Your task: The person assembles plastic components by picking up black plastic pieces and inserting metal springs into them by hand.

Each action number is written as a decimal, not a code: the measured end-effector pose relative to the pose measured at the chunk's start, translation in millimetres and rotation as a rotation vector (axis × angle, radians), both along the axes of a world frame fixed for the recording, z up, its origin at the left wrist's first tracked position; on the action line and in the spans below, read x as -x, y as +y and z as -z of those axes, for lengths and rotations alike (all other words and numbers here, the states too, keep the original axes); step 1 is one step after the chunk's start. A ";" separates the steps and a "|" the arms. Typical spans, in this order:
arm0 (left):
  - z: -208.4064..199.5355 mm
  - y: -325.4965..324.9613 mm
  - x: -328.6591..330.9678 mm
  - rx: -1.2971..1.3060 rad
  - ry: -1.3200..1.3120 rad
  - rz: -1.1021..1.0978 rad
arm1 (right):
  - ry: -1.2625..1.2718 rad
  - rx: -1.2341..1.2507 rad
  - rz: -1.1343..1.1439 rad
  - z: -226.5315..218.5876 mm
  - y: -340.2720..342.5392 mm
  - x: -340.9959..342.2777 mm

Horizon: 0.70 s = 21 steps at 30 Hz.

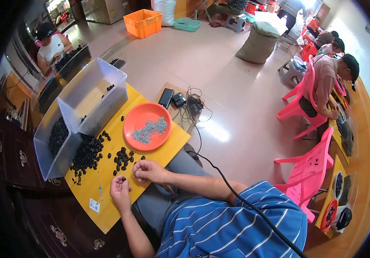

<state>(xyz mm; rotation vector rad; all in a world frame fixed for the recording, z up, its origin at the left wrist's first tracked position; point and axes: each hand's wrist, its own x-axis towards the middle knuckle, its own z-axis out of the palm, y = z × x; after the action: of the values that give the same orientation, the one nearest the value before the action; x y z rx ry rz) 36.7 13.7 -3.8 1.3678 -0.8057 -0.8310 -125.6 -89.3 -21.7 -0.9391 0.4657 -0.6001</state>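
Over the near edge of the yellow board (107,218), my two hands are close together. My left hand (120,194) pinches a small black oval piece (124,178) between thumb and fingertips. Just right of it my right hand (151,171) is closed in a pinch; whatever is in its fingertips is too small to make out. Beyond the hands lies a small group of loose black oval pieces (122,158), and to its left a larger black heap (86,151). An orange-red plate (131,138) behind them holds many small silvery metal bits (149,130).
Clear plastic bins (91,88) stand at the board's far left, black pieces inside. A thin stick (100,187) and white label (94,205) lie on the board. Black adapters and cables (195,103) sit beyond it. Pink chairs (307,165) and seated people line the right.
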 end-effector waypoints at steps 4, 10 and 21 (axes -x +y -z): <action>4.1 1.6 -3.4 -0.006 0.005 0.047 | -0.006 0.010 -0.024 -2.5 -3.0 3.2; -0.3 3.5 -3.2 -0.031 -0.001 0.095 | 0.008 0.008 -0.017 -3.1 -2.7 2.1; -3.4 8.6 -7.5 -0.100 -0.127 0.098 | -0.012 -0.022 -0.041 -0.1 0.3 -3.1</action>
<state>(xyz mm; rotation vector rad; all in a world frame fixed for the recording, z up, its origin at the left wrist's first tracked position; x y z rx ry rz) 44.2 22.4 -0.4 1.4907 -0.9467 -0.8769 -122.5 -89.0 -21.6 -0.9220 0.4407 -0.5622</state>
